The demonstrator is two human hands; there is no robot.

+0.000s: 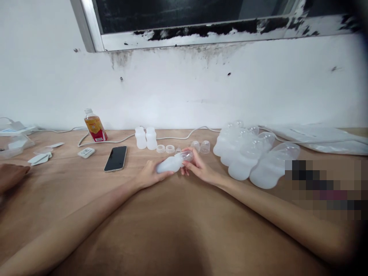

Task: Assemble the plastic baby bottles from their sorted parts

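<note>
A frosted white bottle point(169, 165) with a clear cap point(186, 155) lies tilted between my hands, low over the table. My left hand point(152, 173) is wrapped round the bottle's body. At the capped end, my right hand point(197, 165) has its fingers round the clear cap. Just behind them are two white rings point(165, 148), a small clear teat-like piece point(178, 150) and two clear caps point(204, 147). Two uncapped frosted bottles point(146, 138) stand side by side to the left of the caps.
Several capped bottles point(244, 157) lie grouped at the right, before a plastic bag point(324, 138). Leftward are a phone point(115, 158), a white box point(86, 153), a drink bottle point(96, 126) and flat white pieces point(40, 158). Another person's hand point(13, 176) rests at far left. A cable point(178, 137) runs behind.
</note>
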